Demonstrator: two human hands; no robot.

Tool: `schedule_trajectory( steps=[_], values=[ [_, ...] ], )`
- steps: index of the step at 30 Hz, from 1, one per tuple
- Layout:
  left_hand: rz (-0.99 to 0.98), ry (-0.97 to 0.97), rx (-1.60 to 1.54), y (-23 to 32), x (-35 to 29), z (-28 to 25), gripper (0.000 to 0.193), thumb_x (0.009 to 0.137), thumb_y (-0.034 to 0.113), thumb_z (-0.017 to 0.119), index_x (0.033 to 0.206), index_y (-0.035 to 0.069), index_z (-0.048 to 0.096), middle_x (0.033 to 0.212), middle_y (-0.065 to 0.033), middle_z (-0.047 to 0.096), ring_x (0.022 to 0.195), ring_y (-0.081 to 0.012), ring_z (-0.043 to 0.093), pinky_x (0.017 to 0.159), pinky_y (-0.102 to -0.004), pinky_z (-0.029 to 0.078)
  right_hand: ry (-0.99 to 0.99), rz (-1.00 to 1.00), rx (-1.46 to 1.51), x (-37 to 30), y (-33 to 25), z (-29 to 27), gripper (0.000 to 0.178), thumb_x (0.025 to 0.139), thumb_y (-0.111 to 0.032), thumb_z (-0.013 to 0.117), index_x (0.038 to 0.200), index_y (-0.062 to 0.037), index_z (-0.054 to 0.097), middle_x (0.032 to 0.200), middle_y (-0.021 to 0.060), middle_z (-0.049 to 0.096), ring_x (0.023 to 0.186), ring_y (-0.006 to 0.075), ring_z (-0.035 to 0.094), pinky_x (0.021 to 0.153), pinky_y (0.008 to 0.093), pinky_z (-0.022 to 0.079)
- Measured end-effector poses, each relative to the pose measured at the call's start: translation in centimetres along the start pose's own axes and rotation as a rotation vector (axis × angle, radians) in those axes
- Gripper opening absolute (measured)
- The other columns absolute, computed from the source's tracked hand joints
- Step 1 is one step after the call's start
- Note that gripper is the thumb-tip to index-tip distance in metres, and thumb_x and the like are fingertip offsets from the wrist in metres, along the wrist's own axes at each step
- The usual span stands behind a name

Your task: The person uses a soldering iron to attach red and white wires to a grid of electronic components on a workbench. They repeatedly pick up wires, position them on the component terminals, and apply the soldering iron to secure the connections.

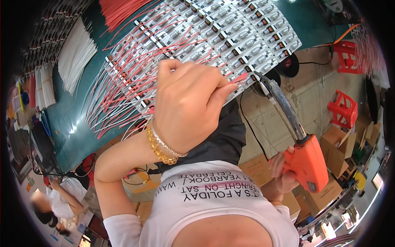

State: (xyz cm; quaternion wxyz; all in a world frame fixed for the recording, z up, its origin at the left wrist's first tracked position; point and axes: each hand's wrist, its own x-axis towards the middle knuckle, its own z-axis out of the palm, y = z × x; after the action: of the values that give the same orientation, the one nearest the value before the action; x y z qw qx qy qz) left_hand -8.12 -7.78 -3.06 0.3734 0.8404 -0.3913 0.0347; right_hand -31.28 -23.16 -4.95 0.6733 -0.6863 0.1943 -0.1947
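A large panel of small silver circuit boards (284, 26) lies on the green table, with rows of black and orange parts across it. My left hand (189, 103) is over its near edge, thumb and finger pinched on thin red wires (238, 78). Their ends reach a board at the panel's near right edge. In my right hand (283, 175) is an orange soldering gun (310, 166) with a long metal nose. Its tip is close to that same board, beside the wire ends; whether it touches cannot be made out.
Red and white wires (105, 107) hang off the panel's left side. Bundles of white wires (76, 57) and red wires (119, 12) lie on the green table (68, 131). Red stools (343, 109) and cardboard boxes (335, 148) stand at right. Another person (68, 197) sits at lower left.
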Motion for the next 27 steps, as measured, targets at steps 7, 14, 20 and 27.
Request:
schedule_trajectory(
  steps=[7,14,20,27],
  values=[
    [0.012,0.001,0.075,0.1,-0.2,1.0,0.014,0.074,0.007,0.073,0.071,0.010,0.060,0.060,0.0014,0.050,0.058,-0.0180,0.048,0.073,-0.0340,0.033,-0.017,-0.058,-0.153,-1.6,1.6,-1.9,0.069,0.083,-0.054,0.060,0.117,0.0053,0.048,0.057,-0.0020,0.045,0.047,0.0096,0.042,0.048,0.0258,0.038],
    [0.044,-0.022,0.157,0.3,-0.1,1.3,0.016,0.074,0.006,0.072,0.070,0.010,0.057,0.058,0.0017,0.048,0.058,-0.0187,0.047,0.072,-0.0354,0.034,0.112,0.154,-0.213,-2.7,1.1,-1.7,0.053,0.079,-0.057,0.064,0.088,-0.0055,0.057,0.089,0.0042,0.050,0.079,0.0184,0.050,0.069,0.0327,0.039],
    [0.084,0.003,0.173,0.0,-0.2,1.6,0.017,0.073,0.005,0.072,0.069,0.010,0.056,0.058,0.0016,0.048,0.058,-0.0189,0.048,0.072,-0.0362,0.035,0.053,0.080,-0.207,-2.0,0.7,-1.5,0.061,0.079,-0.057,0.064,0.094,0.0003,0.052,0.075,0.0008,0.047,0.066,0.0136,0.046,0.059,0.0288,0.038],
    [0.069,-0.006,0.169,0.1,-0.1,1.4,0.018,0.073,0.006,0.072,0.069,0.010,0.056,0.058,0.0017,0.048,0.058,-0.0184,0.048,0.072,-0.0352,0.035,0.054,-0.026,-0.134,-1.3,1.4,-0.9,0.076,0.082,-0.054,0.061,0.117,0.0111,0.043,0.050,-0.0037,0.043,0.040,0.0071,0.039,0.042,0.0233,0.036]
  ],
)
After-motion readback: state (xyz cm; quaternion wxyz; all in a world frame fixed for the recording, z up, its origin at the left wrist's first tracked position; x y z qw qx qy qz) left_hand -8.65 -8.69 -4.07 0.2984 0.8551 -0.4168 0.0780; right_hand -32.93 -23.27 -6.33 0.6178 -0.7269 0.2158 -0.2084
